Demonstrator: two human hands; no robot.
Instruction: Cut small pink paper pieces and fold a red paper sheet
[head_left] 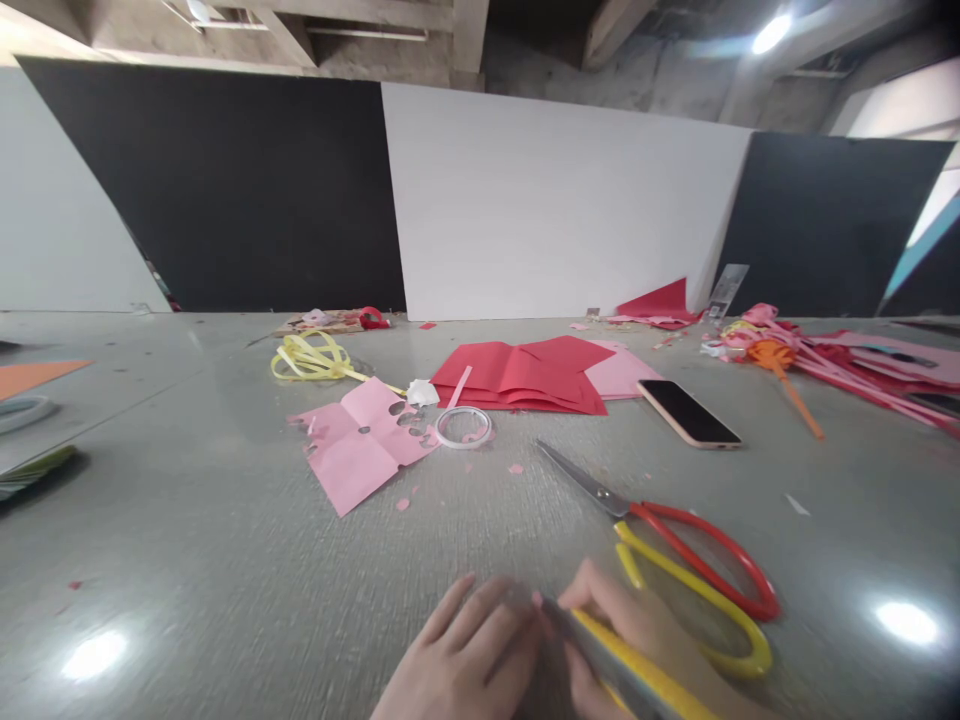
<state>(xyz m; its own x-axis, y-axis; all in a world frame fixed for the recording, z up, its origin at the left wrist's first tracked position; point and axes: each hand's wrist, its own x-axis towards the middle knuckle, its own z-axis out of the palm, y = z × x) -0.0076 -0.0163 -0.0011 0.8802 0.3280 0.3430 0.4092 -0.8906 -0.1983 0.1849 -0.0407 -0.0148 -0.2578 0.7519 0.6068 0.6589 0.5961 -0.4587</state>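
Observation:
Low in the head view, my left hand (pixel 472 645) rests at the table top with its fingers bent and pressed together. A small pinkish bit shows by its fingertips, too blurred to name. My right hand (pixel 626 620) is closed around a utility knife (pixel 637 665), long, yellow and grey, its narrow dark tip touching or nearly touching the left fingertips. Just beyond the right hand lie large scissors (pixel 604 495) with one red and one yellow handle loop. Further off are a pink sheet with cut holes (pixel 360 450) and a white tape roll (pixel 437 428).
Red folded paper (pixel 517 375) lies mid-table, with a phone (pixel 690 412) to its right. A yellow ribbon bundle (pixel 311 355) sits at the left, pink and orange ribbons (pixel 772 350) at the right. White and black panels (pixel 570 200) stand along the back.

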